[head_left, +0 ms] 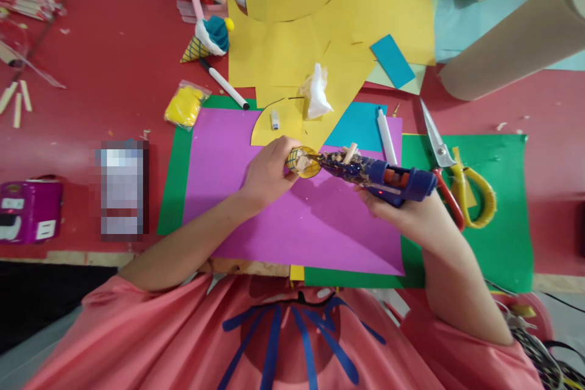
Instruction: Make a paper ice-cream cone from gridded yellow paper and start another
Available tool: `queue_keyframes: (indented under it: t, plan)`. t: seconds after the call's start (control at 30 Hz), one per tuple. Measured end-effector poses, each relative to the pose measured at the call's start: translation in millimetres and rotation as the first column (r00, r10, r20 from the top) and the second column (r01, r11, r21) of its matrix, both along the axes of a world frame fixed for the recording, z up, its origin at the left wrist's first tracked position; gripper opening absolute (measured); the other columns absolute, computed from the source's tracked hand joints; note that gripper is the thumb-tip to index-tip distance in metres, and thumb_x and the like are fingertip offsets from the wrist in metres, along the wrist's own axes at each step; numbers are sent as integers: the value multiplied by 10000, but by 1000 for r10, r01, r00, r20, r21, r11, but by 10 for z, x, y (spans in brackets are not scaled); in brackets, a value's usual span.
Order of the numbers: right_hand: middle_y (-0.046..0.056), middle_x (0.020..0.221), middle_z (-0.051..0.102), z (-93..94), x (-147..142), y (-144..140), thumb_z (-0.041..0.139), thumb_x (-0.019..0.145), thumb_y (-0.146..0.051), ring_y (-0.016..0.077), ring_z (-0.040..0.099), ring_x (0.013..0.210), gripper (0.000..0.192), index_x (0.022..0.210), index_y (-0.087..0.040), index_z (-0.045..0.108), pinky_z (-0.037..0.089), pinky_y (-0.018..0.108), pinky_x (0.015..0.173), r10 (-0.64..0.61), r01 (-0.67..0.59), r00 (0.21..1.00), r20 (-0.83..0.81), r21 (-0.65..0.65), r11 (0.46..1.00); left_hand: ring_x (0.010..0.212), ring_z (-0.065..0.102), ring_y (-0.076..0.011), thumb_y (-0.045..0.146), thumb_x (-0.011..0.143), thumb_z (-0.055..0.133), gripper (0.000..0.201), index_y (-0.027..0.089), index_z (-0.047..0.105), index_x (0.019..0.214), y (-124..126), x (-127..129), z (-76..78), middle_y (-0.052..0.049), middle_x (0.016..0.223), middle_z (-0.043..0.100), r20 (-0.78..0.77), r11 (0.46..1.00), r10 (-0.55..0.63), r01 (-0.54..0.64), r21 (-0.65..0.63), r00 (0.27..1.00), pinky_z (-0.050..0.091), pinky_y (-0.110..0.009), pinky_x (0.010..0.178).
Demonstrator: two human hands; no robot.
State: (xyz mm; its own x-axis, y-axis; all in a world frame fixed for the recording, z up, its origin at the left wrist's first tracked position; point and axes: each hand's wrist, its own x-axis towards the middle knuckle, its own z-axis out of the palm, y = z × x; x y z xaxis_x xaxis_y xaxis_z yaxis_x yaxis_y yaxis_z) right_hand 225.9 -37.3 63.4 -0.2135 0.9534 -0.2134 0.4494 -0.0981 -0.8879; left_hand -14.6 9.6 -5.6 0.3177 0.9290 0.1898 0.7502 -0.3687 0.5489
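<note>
My left hand (267,172) grips a small yellow paper cone (301,162) with dark cross lines, its open mouth turned to the right. My right hand (402,210) holds a blue glue gun (386,177), and the gun's nozzle pokes into the cone's mouth. Both hands hover over a purple paper sheet (283,219) that lies on a green sheet (498,207). A yellow half-disc of paper (274,128) rests just beyond the cone.
Scissors with red and yellow handles (452,170) lie right of the glue gun. White markers (386,134), yellow sheets (356,6), a crumpled white tissue (316,92), a finished paper ice-cream cone (208,39), a yellow bag (183,106), a brown paper roll (512,42) and a purple box (27,210) lie around on the red table.
</note>
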Motion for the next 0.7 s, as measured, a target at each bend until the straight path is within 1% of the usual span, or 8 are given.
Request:
queue_keyframes:
  t: [0.17,0.27,0.33,0.43,0.53,0.63,0.7]
  plan:
    - [-20,616,547,36,1,1,608,788,-233,99,491,499,49,787,-185,600,427,239,473,-29,21,991,-130,-60,998,808,633,-170,115,694,723,361,218,506,963,-3,-2,12,22,865,631,18,999,-52,53,0,998,479,-257,659]
    - [-15,641,562,35,24,5,600,798,-233,92,491,502,59,820,-179,608,429,230,470,-11,-4,988,-153,-94,996,810,631,-159,126,707,723,351,217,508,969,-4,4,30,22,866,631,37,999,-53,53,-1,998,484,-250,673]
    - [-20,628,550,23,25,19,603,791,-224,86,478,502,60,820,-172,612,422,224,472,30,-42,991,-129,-94,995,794,624,-153,147,714,731,345,211,515,975,-4,8,40,17,863,633,50,998,-55,56,-2,997,485,-249,674]
    - [-20,610,540,-6,-6,55,601,774,-208,87,475,509,47,785,-162,598,415,223,481,73,-80,993,-96,-72,994,742,613,-153,169,701,752,334,206,529,947,-3,8,39,17,823,620,72,993,-115,113,21,991,474,-255,638]
    - [-18,599,543,-31,-46,83,588,767,-194,91,478,504,36,772,-159,584,408,224,477,60,-65,994,-86,-51,997,721,610,-155,167,705,747,315,205,539,938,-9,3,23,20,811,607,75,987,-160,158,26,984,461,-257,619]
    - [-22,584,535,-44,-61,77,603,758,-199,96,476,498,47,743,-168,571,402,225,471,43,-43,998,-44,-19,999,731,614,-157,151,701,745,336,208,538,959,-15,3,12,20,819,610,91,988,-154,152,25,984,464,-260,626]
    - [-9,628,569,-46,-48,52,634,744,-209,113,509,539,68,751,-177,575,431,235,499,30,-30,1000,6,16,999,724,614,-158,145,689,750,355,215,531,959,-14,7,11,23,813,613,103,991,-134,133,22,986,470,-264,626]
